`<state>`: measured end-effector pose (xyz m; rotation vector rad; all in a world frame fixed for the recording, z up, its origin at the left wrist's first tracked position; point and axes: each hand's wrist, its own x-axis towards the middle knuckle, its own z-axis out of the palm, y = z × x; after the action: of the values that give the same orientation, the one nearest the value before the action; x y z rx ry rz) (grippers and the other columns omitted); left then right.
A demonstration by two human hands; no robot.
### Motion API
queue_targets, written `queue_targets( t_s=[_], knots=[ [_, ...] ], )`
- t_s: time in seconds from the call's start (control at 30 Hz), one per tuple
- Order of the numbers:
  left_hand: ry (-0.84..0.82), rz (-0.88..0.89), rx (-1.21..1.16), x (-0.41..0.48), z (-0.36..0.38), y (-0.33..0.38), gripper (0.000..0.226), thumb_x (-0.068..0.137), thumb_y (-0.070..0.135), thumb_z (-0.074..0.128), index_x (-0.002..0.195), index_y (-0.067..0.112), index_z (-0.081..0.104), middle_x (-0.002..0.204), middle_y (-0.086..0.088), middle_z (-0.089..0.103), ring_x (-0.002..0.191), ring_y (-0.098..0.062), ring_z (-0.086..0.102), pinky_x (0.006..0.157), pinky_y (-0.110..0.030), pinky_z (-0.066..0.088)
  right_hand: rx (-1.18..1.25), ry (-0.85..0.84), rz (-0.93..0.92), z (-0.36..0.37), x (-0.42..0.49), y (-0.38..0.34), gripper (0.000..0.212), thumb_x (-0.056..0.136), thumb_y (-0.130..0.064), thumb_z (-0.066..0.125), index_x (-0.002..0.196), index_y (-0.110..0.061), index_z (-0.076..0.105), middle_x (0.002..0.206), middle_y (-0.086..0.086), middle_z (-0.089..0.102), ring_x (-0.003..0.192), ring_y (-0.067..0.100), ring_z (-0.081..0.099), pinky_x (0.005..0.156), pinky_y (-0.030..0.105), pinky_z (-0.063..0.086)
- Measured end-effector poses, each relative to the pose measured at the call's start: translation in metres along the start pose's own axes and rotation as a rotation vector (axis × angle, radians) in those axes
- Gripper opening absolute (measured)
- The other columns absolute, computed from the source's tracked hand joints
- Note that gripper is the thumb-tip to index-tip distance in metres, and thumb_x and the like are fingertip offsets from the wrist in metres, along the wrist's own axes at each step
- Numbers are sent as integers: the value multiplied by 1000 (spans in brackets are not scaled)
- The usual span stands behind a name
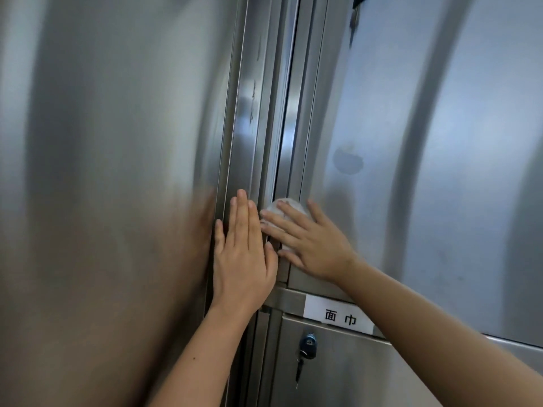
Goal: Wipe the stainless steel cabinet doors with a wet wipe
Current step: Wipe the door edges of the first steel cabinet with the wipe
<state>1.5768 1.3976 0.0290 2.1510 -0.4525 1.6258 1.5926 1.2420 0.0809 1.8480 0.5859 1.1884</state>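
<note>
Two tall stainless steel cabinet doors fill the view, the left door [117,171] and the right door [440,171], with a vertical frame strip [264,113] between them. My left hand [242,254] lies flat, fingers straight, on the left door's edge near the strip. My right hand [311,239] presses a crumpled white wet wipe [274,208] against the strip and the right door's left edge, fingers spread over it. Most of the wipe is hidden under the palm.
A smudge [348,161] marks the right door above my right hand. Below is a lower door [352,371] with a white label [338,314] and a blue lock with a key [307,346]. A dark object [360,1] hangs at the top.
</note>
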Motion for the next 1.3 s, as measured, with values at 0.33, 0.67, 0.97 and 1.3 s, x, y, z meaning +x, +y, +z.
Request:
queue_targets(
  t_s=[0.33, 0.67, 0.97, 1.3],
  knots=[
    [84, 8, 38, 67, 1, 9, 70, 79, 22, 50, 139, -9, 31, 148, -25, 24, 137, -37, 25, 108, -48, 19, 87, -64, 252, -16, 66, 72, 59, 99, -48, 21, 146, -28, -9, 156, -6, -11, 144, 20, -10, 108, 50, -17],
    [162, 67, 53, 147, -10, 16, 72, 84, 36, 28, 144, -4, 22, 154, -19, 12, 143, -28, 11, 112, -39, 7, 68, 7, 359, -21, 110, 131, 61, 98, -51, 15, 147, -28, -13, 156, -6, -14, 143, 18, -14, 110, 49, -12],
    [218, 97, -22, 152, -4, 12, 73, 82, 36, 28, 145, -1, 21, 154, -14, 10, 143, -25, 10, 112, -35, 7, 33, 87, 485, -24, 155, 172, 60, 99, -49, 16, 149, -25, -5, 158, -4, -7, 144, 21, -8, 111, 51, -7],
    [265, 104, -32, 148, -1, 12, 71, 80, 30, 33, 141, -6, 30, 150, -19, 21, 140, -31, 19, 110, -47, 14, 67, 54, 639, -43, 200, 212, 62, 99, -50, 13, 149, -21, -7, 157, -1, -12, 144, 20, -11, 110, 56, -7]
  ],
)
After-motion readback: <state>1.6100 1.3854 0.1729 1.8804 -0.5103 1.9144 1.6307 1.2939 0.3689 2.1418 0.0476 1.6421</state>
